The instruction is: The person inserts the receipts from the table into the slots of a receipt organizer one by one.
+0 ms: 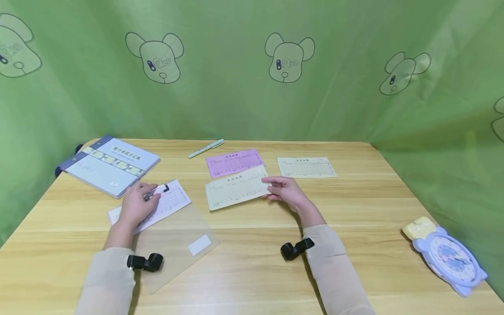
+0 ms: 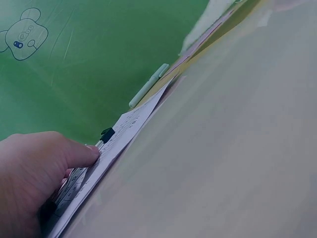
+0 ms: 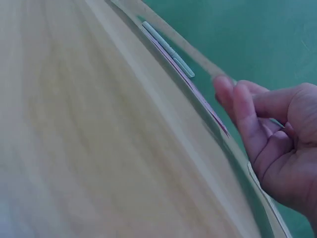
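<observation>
My left hand [image 1: 138, 203] lies over a white form with purple print [image 1: 171, 199]. Its thumb and fingers grip a metal clip with black ends [image 1: 156, 191], also visible in the left wrist view beside the thumb [image 2: 81, 154]. Under that form extends a translucent folder [image 1: 177, 245] with a white label. My right hand [image 1: 287, 191] pinches the right edge of a pale green printed slip [image 1: 236, 188], tilted and partly in front of a pink slip [image 1: 236, 162]. In the right wrist view the fingers [image 3: 245, 111] meet at the slip's edge.
A second pale slip [image 1: 307, 167] lies at the back right, and a light green pen [image 1: 206, 148] behind the pink one. Blue-grey account books [image 1: 112, 164] sit back left. A yellow block [image 1: 419, 227] and a blue toy clock [image 1: 450, 258] stand near the right edge.
</observation>
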A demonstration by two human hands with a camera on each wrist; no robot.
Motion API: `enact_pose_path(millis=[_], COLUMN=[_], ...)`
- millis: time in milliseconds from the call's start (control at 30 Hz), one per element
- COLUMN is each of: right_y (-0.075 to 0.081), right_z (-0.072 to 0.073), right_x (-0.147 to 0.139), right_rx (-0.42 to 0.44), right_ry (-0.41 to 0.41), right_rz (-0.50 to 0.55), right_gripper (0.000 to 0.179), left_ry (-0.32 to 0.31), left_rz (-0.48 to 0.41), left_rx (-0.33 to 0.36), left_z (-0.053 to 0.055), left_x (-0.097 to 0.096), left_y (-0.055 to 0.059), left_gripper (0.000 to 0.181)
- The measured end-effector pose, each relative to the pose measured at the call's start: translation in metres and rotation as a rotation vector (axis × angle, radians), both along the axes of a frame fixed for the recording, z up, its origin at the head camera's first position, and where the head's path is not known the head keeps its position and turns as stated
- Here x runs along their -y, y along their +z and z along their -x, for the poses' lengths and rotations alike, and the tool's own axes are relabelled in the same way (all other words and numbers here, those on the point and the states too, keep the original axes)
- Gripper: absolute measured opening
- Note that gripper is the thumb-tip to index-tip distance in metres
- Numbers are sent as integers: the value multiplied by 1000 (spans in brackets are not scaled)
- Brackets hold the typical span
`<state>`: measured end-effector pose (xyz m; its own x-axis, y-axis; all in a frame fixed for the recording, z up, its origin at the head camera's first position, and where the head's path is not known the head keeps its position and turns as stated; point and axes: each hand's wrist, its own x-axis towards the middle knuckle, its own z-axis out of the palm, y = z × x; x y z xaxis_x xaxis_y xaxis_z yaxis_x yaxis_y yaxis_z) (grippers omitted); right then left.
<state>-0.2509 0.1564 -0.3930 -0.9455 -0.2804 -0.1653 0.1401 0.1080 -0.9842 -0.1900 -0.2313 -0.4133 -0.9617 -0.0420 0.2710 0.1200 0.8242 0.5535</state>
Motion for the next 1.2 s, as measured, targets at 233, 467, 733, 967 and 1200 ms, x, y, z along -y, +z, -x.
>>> enact_pose_path(millis=[233,467,733,967,1200], right_y=[8,10,10,13,16], right_z=[-1,-5,-9,-15,-23], right_x=[19,57,95,119,141], right_rx=[-22,10,48,49,45], right_ry=[-6,82,222,294,294], right_rz=[9,6,-72,-92,-92], right_gripper=[30,27,25,25,24], left_ry=[-4,-5,10,5,7], left_rz=[-2,-10,5,12,23], left_rx=[-19,-5,30,54,64], left_z=[-1,-2,-2,-1,-1], left_x=[3,3,1,1,0], left_y=[1,-1,3,7,8], left_gripper=[34,35,34,36,36])
